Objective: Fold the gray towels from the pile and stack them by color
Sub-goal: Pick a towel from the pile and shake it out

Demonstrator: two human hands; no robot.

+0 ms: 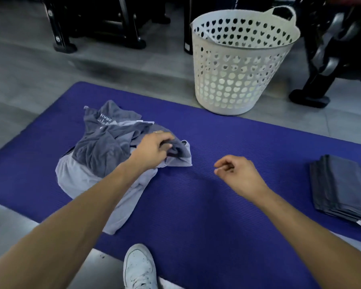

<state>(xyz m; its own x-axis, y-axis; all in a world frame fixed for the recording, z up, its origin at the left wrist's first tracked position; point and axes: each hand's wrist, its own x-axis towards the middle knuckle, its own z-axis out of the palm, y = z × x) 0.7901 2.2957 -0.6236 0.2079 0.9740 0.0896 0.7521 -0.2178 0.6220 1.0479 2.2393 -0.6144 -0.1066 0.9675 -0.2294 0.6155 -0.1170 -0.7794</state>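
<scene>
Gripping a dark gray towel [178, 152] at the right edge of the pile [104, 155], the left hand [152, 151] has its fingers curled into the cloth. The right hand [236, 172] hovers over the bare mat to the right of the pile, fingers loosely curled with thumb and forefinger close together, holding nothing. The pile, a crumpled mix of dark gray and light gray towels, lies on the left part of the blue mat [217, 205]; one light gray towel [121, 209] trails toward the near edge. A stack of folded dark gray towels [342, 188] rests at the mat's right end, well apart from the pile. A white perforated basket [238, 65] stands at the mat's far edge. A white shoe [139, 268] shows at the near edge.
</scene>
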